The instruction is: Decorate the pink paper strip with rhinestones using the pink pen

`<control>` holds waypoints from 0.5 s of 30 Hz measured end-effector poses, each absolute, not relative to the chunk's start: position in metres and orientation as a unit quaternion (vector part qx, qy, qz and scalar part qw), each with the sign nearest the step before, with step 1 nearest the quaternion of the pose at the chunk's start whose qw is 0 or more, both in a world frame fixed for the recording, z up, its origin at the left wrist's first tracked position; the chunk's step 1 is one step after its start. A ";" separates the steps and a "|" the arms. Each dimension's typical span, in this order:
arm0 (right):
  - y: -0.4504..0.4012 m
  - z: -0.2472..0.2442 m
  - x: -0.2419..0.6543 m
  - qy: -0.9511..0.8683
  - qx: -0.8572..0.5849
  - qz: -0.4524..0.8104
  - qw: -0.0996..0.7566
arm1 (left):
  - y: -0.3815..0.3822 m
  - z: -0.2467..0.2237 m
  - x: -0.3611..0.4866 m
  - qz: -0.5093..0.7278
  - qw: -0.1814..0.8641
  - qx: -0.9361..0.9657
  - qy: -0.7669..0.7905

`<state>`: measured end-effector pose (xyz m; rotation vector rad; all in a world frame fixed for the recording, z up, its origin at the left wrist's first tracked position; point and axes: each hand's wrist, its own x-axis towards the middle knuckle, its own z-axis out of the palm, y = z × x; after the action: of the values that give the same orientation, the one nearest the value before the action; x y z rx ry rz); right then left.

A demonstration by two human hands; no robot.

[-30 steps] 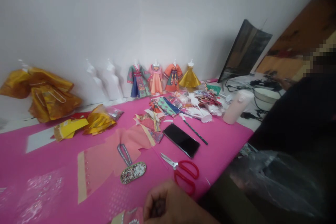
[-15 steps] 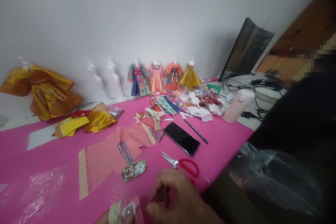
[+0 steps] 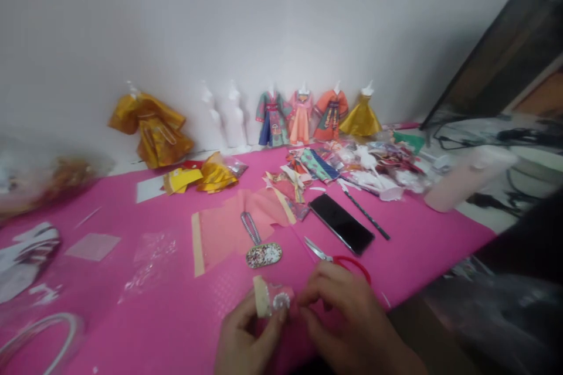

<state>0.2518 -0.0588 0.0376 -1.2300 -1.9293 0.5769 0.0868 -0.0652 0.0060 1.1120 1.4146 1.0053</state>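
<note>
My left hand (image 3: pixel 250 337) is closed on a small piece of pink fabric (image 3: pixel 277 292) with a cream band at one end and a curved white beaded pattern. The thumb presses along its near edge. Right beside it, my right hand (image 3: pixel 354 313) has thumb and fingertips drawn together in a pinch; anything between them is too small or blurred to name. Scissors with red handles (image 3: pixel 357 263) lie just beyond the right hand, partly covered by it. An oval case covered in sequins (image 3: pixel 264 255) with a grey beaded strap (image 3: pixel 250 227) rests on pink cloth pieces (image 3: pixel 220 234).
A black phone (image 3: pixel 342 222) and a dark striped pencil-like stick (image 3: pixel 367 215) lie beyond the scissors. Small dressed mannequins (image 3: pixel 272 117) line the wall. A pale pink bottle (image 3: pixel 468 179) stands right of a heap of fabric and packets (image 3: pixel 373 167). Clear plastic (image 3: pixel 149 258) lies at left.
The view has swung left and tilted down, bringing my left hand and more of the table's left side into sight. Both hands remain close together around the pink fabric.
</note>
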 end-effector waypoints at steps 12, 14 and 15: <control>-0.061 0.035 0.250 -0.800 -0.458 0.154 0.356 | -0.069 0.004 0.085 0.415 0.510 0.513 0.552; -0.061 0.034 0.250 -0.803 -0.457 0.159 0.347 | -0.069 0.003 0.085 0.421 0.509 0.516 0.546; -0.061 0.034 0.250 -0.804 -0.457 0.161 0.343 | -0.069 0.003 0.086 0.421 0.509 0.519 0.543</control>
<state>0.2498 -0.0614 0.0336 -1.1886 -2.0898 0.4182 0.0858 -0.0687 0.0034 1.2497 1.3077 1.0137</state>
